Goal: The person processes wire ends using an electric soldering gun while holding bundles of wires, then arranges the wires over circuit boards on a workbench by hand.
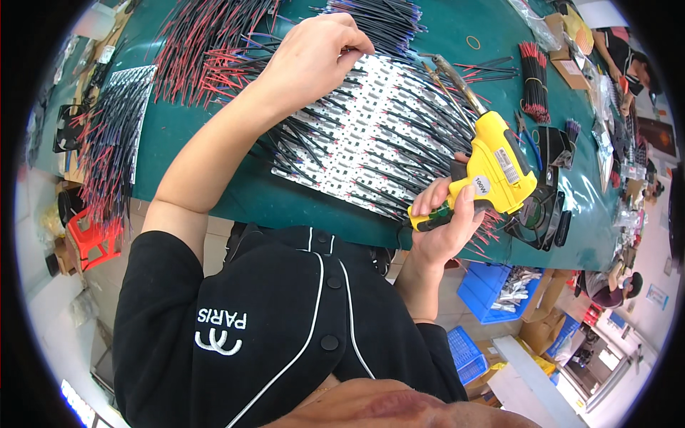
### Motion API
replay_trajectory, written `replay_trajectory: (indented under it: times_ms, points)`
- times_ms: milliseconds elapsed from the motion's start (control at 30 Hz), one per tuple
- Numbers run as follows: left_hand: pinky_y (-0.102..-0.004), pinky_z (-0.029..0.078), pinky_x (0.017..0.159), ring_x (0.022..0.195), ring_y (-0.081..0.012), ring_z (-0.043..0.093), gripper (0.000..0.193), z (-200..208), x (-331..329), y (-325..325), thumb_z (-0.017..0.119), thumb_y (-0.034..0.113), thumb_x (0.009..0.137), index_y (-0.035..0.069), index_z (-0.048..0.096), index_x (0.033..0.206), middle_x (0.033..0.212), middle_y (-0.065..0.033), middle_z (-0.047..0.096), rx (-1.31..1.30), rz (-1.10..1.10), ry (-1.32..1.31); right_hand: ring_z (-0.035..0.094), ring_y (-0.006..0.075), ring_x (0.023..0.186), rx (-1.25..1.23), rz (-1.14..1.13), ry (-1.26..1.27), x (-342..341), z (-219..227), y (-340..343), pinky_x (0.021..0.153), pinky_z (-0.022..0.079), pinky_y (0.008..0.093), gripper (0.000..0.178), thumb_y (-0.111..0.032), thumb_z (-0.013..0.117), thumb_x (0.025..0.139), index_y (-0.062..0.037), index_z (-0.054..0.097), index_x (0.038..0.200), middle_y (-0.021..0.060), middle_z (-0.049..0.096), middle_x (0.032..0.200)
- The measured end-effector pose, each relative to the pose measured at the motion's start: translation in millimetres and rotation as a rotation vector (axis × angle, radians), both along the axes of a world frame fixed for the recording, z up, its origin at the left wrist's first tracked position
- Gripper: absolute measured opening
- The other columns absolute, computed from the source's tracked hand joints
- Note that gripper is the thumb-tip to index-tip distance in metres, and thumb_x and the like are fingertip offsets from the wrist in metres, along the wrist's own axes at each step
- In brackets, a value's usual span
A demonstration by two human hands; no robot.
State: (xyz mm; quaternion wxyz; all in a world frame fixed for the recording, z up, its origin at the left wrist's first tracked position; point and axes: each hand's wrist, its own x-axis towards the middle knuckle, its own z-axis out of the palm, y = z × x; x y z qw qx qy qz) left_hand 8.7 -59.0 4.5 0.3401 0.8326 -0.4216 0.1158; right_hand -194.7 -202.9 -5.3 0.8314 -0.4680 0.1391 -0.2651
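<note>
My right hand (448, 225) is wrapped round the handle of a yellow soldering gun (503, 167). The gun's metal tip points away from me, over the far right part of a white circuit board panel (357, 128). Black wires with red ends (410, 153) stick out along both sides of the panel. At its far edge my left hand (314, 60) is closed in a pinch, fingertips close to the board; what they hold is too small to make out.
Loose red and black wires (207, 43) lie piled at the far left of the green table (285, 207), beside another wired panel (118, 135). On the right are a bundled wire bunch (535, 82), pliers (528, 139) and a black fan (539, 217). Below stands a blue bin (492, 296).
</note>
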Motion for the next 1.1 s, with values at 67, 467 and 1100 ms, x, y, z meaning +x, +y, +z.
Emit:
replay_trajectory:
  times_ms: [67, 467, 1100]
  points:
    - [-0.0277, 0.047, 0.062, 0.068, -0.021, 0.06, 0.012, 10, -8, 5, 0.063, 0.002, 0.077, 0.002, 0.067, 0.089, 0.079, -0.0087, 0.06, -0.044, 0.014, -0.022, 0.044, 0.0112, 0.044, 0.004, 0.003, -0.001, 1, 1, 1, 0.039, 0.041, 0.025, 0.039, -0.018, 0.049, 0.09, 0.007, 0.042, 0.119, 0.0054, 0.046, 0.06]
    - [-0.0219, 0.046, 0.06, 0.067, -0.0151, 0.058, 0.023, 95, -77, 24, 0.071, -0.009, 0.067, 0.002, 0.069, 0.087, 0.078, -0.0081, 0.063, -0.244, 0.289, -0.469, 0.042, 0.0114, 0.042, 0.006, 0.006, -0.03, -9, 25, -32, 0.035, 0.038, 0.0243, 0.047, -0.029, 0.05, 0.09, 0.0069, 0.038, 0.119, 0.0044, 0.043, 0.058]
    - [-0.035, 0.044, 0.071, 0.077, -0.0242, 0.056, 0.01, -17, -30, -7, 0.067, 0.005, 0.072, 0.006, 0.067, 0.082, 0.078, -0.0047, 0.064, -0.021, 0.304, -0.181, 0.039, 0.01, 0.044, -0.174, 0.222, 0.098, 31, 30, -53, 0.038, 0.036, 0.0232, 0.044, -0.027, 0.046, 0.091, 0.0077, 0.04, 0.118, 0.0034, 0.041, 0.059]
